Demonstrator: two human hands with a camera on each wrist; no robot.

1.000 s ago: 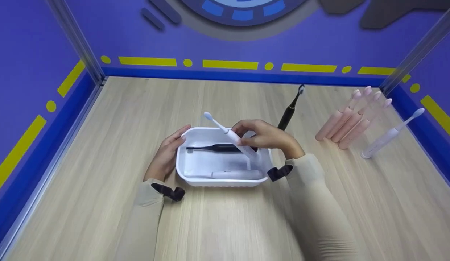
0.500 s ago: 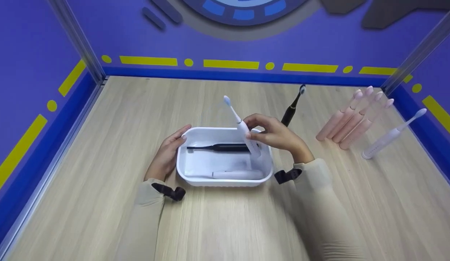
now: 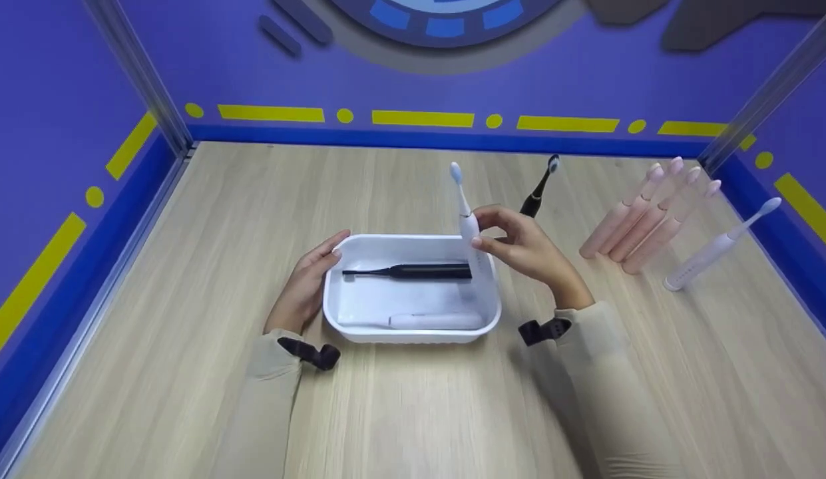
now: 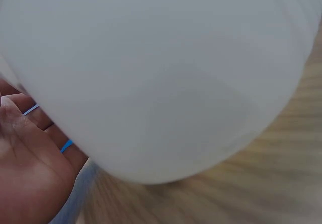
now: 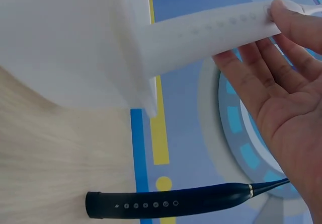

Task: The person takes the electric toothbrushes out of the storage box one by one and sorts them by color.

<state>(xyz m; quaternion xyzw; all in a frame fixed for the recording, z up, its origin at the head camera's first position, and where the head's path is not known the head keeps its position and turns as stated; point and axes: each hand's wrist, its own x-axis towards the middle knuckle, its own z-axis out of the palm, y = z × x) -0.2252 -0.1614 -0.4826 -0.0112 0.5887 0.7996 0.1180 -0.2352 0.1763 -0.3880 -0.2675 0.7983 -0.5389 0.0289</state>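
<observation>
In the head view my right hand (image 3: 522, 246) pinches a white electric toothbrush (image 3: 468, 229) between thumb and fingers. The brush stands nearly upright, head up, its lower handle inside the right end of a white plastic bin (image 3: 379, 246). The right wrist view shows a row of button marks along its handle (image 5: 216, 30). My left hand (image 3: 305, 286) holds the bin's left end, thumb over the rim and fingers along the outside. Inside the bin a black electric toothbrush (image 3: 422, 271) lies across the middle, and another white toothbrush (image 3: 436, 321) lies along the near wall.
A black toothbrush (image 3: 534, 199) stands upright behind my right hand. Several pink toothbrushes (image 3: 645, 226) stand together at the right, with a white one (image 3: 702, 259) beside them. Blue panels (image 3: 426, 86) enclose the wooden table (image 3: 186, 299) at the back and sides.
My right hand has moved right and slightly away, tilting the white toothbrush from a leftward lean to nearly upright. My left hand and the bin have stayed put.
</observation>
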